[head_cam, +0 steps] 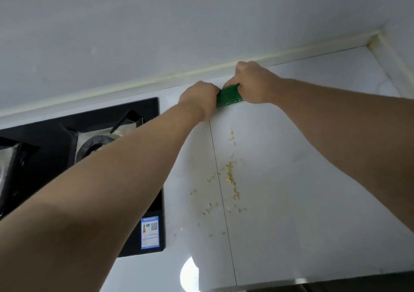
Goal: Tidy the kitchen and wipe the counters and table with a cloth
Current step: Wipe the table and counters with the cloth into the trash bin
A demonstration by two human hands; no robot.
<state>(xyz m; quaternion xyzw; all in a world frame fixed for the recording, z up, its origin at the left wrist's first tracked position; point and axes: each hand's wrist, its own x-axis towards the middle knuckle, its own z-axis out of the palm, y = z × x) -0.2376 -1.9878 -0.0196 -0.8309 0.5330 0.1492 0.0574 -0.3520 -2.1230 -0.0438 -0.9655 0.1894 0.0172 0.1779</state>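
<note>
Upper centre of frame: green scouring cloth point(229, 96), bunched into a short roll, on the white stone counter point(291, 179) just before the cream wall trim point(134, 85). Long axis runs across the frame, right end tilted up. Left hand point(199, 99) clenched round its left end, right hand point(253, 83) round its right. Yellowish crumbs point(230, 177) scattered below. Black glass hob point(56, 130) at left.

Hob point(56, 123) L, wall point(156, 34) behind, crumbs point(230, 175) ctr
</note>
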